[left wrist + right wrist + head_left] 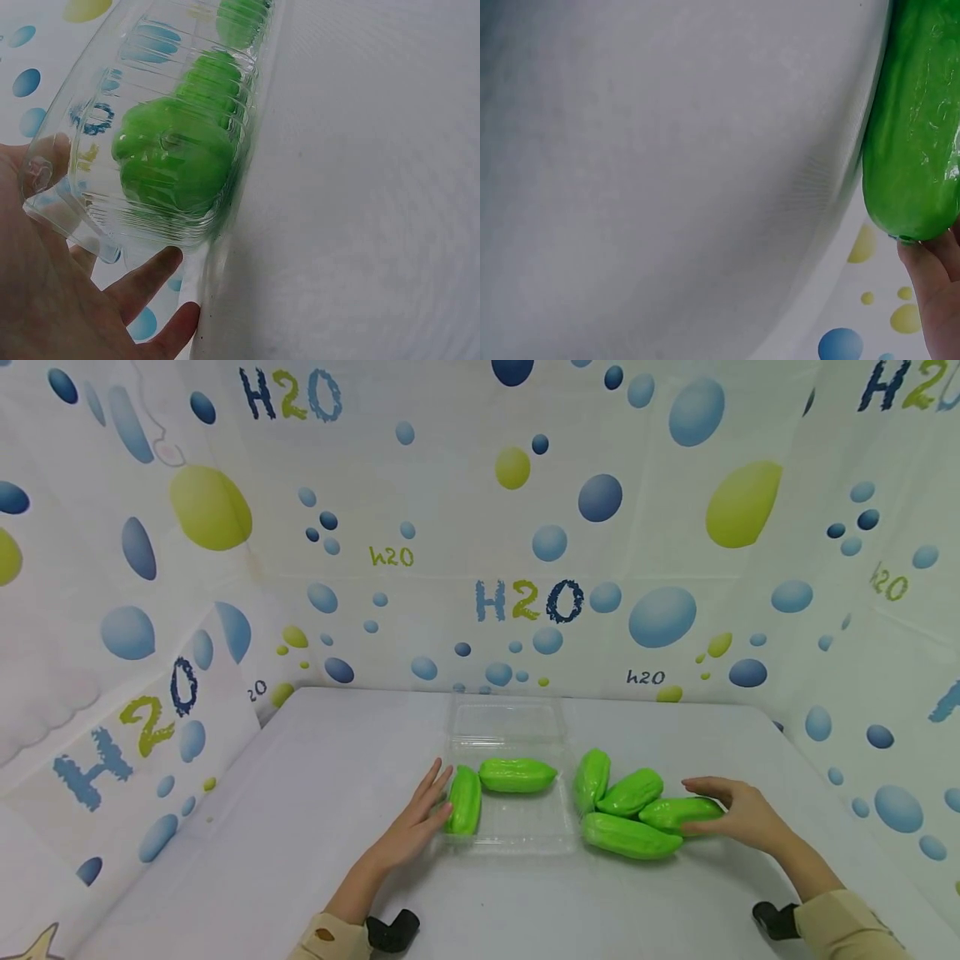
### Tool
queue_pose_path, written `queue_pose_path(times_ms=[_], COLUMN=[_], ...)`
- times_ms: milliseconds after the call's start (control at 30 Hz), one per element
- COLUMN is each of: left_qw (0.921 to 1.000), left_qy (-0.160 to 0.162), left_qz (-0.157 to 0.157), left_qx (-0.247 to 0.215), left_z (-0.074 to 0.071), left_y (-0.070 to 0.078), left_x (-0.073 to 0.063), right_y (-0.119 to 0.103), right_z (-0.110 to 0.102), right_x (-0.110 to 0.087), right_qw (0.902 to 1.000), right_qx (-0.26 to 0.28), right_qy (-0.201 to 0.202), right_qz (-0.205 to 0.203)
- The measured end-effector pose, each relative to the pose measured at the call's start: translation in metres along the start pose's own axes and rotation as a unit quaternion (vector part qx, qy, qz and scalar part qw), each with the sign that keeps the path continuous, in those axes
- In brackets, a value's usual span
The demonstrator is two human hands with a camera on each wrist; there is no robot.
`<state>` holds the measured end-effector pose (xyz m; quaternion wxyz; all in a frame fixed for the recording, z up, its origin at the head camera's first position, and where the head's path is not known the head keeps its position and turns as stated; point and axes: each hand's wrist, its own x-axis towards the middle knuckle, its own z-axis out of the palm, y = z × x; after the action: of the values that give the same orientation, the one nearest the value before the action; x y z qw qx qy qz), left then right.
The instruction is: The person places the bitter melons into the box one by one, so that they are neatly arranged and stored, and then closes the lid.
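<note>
A clear plastic container (517, 845) with its lid folded back holds two glossy green toy cucumbers. One cucumber (465, 802) lies lengthwise along its left wall; another cucumber (517, 775) lies crosswise at the back. My left hand (415, 822) rests against the container's left side, fingers extended, and the left wrist view shows its fingers by the clear wall. To the right of the container, my right hand (738, 814) grips the right end of a cucumber (675, 814), thumb in front and fingers curved over the far side. Some of the right fingers are hidden.
Beside the container's right wall lie more cucumbers: one upright-lying cucumber (592, 779), a slanted cucumber (632, 792) and a front cucumber (632, 837), touching each other. The white table (480, 902) ends at a bubble-printed backdrop (420, 610).
</note>
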<state>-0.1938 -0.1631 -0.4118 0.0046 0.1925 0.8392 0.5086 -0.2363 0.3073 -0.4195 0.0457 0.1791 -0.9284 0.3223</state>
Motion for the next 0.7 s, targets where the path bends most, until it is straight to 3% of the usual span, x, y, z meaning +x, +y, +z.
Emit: queue_pose_path(times_ms=[200,367,600,700], left_qw=[0.9998,0.9999,0.9998,0.9997], left_qy=[0.0,0.006,0.014,0.013], left_qz=[-0.005,-0.002,0.013,0.017], left_qx=[0.017,0.011,0.011,0.008], left_z=[-0.001,0.0,0.006,0.006], left_y=[0.007,0.002,-0.031,-0.037], left_x=[-0.002,0.0,0.008,0.009], right_y=[0.005,0.007,0.006,0.007], right_z=[0.001,0.001,-0.001,-0.002], right_x=[0.002,0.002,0.001,0.001], right_qw=[0.9997,0.9997,0.9996,0.9994], right_qx=[-0.021,-0.019,-0.002,0.004], right_qy=[-0.007,-0.015,-0.026,-0.033], right_qz=[-0.005,-0.005,-0.012,-0.008])
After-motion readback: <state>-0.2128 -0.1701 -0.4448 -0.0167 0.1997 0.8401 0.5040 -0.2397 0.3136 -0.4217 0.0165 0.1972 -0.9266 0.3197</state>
